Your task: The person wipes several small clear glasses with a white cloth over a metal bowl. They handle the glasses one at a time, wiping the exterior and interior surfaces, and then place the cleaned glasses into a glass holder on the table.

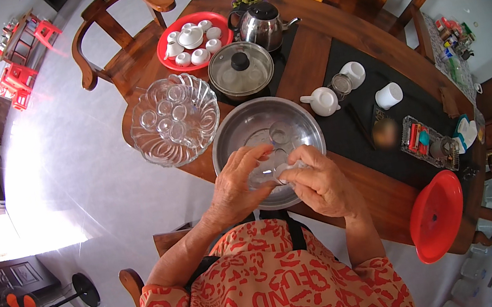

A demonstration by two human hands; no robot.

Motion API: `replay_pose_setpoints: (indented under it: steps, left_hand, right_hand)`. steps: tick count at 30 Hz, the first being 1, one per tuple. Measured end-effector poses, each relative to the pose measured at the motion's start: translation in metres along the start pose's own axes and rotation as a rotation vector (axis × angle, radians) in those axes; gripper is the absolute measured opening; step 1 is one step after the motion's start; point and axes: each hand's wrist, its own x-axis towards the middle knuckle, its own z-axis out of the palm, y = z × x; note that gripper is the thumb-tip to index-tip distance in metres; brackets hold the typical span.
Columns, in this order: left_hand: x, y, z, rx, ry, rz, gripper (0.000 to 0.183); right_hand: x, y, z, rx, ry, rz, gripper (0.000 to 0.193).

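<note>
1. A person in an orange top with red letters sits at the near side of a dark brown wooden tabletop [389, 194].
2. A big round shiny metal bowl [236, 130] stands on the tabletop right in front of the person.
3. Both hands are over the near part of this bowl.
4. The left hand [238, 184] and the right hand [319, 180] are close together, with their fingertips almost meeting.
5. They pinch a small clear glass cup [276, 171] between them. The cup is just over the near part of the bowl.
6. Another small clear glass cup [280, 133] lies inside the bowl, a bit farther away.
7. To the left of the metal bowl is a wide clear glass bowl with a wavy edge [148, 150]. Many small glass cups sit in it.
8. Behind the metal bowl is a pot with a glass lid and a black knob [241, 68].
9. Farther back are a shiny metal kettle [264, 25] and a round red tray [168, 59] of little white cups.
10. A red plastic bowl [437, 216] tilts at the near right edge of the tabletop.
</note>
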Motion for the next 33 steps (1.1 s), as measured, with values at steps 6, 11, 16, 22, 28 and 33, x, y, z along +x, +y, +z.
replay_pose_setpoints:
  steps: [6,11,16,22,28,33]
  left_hand:
    - [-0.001,0.003,0.000,0.001,-0.061,-0.036,0.061]
    - [0.001,0.008,-0.005,-0.049,-0.070,-0.086,0.062]
    - [0.003,0.007,-0.009,0.076,0.012,-0.003,0.060]
    - [0.001,0.009,-0.007,0.227,0.024,0.066,0.057]
    - [0.002,0.014,-0.008,0.336,0.053,0.053,0.058]
    - [0.003,0.012,-0.008,0.268,0.078,0.015,0.058]
  right_hand:
    - [0.006,0.007,0.003,-0.301,0.055,-0.007,0.023]
    - [0.021,0.004,0.005,-0.388,0.194,-0.079,0.023]
    - [0.013,0.004,0.003,-0.280,0.058,-0.026,0.021]
    - [0.007,0.001,0.004,0.109,-0.040,-0.002,0.017]
    - [0.005,-0.002,0.021,0.905,0.276,0.473,0.017]
    - [0.011,-0.012,0.030,0.509,0.470,0.219,0.021]
